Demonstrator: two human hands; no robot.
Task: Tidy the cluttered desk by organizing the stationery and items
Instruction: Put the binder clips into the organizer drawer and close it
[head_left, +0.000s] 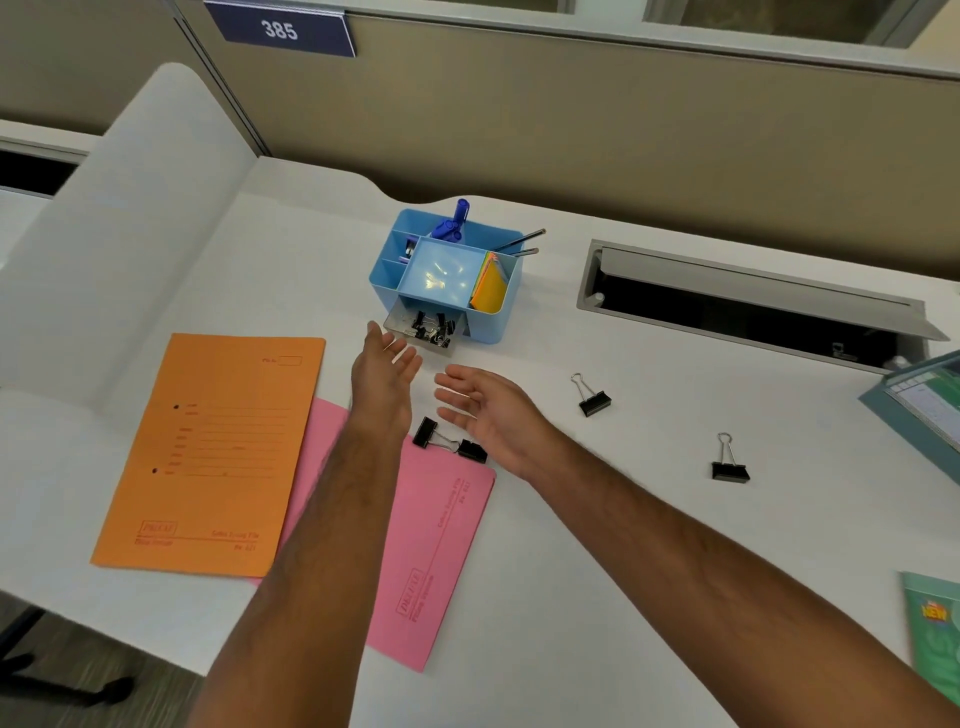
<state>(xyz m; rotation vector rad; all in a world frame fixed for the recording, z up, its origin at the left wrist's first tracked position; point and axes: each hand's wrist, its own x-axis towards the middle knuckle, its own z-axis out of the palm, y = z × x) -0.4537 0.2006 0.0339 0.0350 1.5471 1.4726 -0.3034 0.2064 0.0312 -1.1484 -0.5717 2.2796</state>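
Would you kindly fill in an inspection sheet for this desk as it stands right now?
Surface: white desk.
Job's things: blue organizer with its drawer pulled out, binder clips inside; orange folder overlapping pink folder.
Clutter: four loose binder clips: two on the pink folder, one and another on the bare desk.
Grippers: left hand and right hand open, holding nothing.
Cables: nothing seen.
Surroundings: open cable hatch, partition sign reading 385, green booklets at the right edge.

A blue "385" sign (280, 28) hangs on the tan partition (571, 119) above an open cable hatch (748, 306).
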